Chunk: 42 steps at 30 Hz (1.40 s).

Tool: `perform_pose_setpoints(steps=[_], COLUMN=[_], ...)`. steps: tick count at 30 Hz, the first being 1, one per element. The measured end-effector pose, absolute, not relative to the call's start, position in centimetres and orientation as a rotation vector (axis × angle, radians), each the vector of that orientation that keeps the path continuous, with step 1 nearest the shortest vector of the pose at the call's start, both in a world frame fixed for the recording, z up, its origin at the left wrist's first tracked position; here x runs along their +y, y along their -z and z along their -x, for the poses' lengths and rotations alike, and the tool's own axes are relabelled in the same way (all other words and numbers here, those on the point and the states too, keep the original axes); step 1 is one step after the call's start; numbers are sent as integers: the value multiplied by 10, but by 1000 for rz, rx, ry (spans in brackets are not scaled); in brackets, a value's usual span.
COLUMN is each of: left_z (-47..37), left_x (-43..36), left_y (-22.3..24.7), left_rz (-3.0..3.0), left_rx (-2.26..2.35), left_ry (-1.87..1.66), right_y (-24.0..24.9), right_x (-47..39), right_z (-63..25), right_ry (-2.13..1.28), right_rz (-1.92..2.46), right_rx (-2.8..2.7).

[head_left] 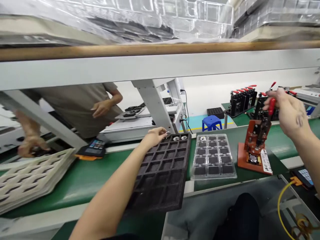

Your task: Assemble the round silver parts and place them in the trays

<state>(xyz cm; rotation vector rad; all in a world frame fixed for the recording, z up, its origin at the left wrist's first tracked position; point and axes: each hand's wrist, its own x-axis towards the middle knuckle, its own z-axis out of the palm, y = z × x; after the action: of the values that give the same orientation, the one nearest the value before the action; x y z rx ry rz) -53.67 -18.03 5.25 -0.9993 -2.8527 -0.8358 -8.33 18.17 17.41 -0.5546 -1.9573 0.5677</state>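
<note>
My left hand (156,136) reaches over the far edge of a black foam tray (172,181), its fingers closed on a small silver part (168,134). Two more silver parts (184,137) sit in that tray's far row. A clear plastic tray (213,177) beside it holds one silver part (202,138) in its far left pocket. On the right, my right hand (287,108) is at the red-tipped lever (272,106) of a red clamp fixture (250,143), with fingers bent; its exact grip is unclear. Another silver part (253,158) lies in the fixture.
A stack of cream trays (37,176) and a black and orange device (92,150) are on the left. Across the belt a person (77,106) stands. A shelf beam (160,66) crosses overhead. A yellow cable (280,203) hangs at lower right.
</note>
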Motion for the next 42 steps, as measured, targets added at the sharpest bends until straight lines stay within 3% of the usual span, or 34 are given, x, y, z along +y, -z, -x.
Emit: perform_pose_setpoints(steps=[4, 9, 15, 23, 31, 37, 42], left_z=[556, 568, 556, 474, 420, 257, 124], left_x=[-184, -178, -142, -1, 6, 18, 28], left_y=[-24, -3, 0, 23, -28, -57, -66], left_rz=[930, 887, 1008, 1491, 1605, 2478, 2829], left_rx=[-2923, -2993, -3006, -2906, -2845, -2461, -1327], left_ry=[616, 437, 393, 527, 785, 1274, 1406], right_y=[-121, -56, -48, -37, 12, -8, -36], right_x=[121, 118, 102, 75, 67, 52, 43], right_z=[44, 18, -36, -49, -143, -145, -133], right_ry=[-345, -387, -320, -358, -494, -817, -1127], right_rz=[476, 189, 485, 546, 881, 997, 888], right_rx=[-1840, -2071, -2102, -2135, -2099, -1920, -1822])
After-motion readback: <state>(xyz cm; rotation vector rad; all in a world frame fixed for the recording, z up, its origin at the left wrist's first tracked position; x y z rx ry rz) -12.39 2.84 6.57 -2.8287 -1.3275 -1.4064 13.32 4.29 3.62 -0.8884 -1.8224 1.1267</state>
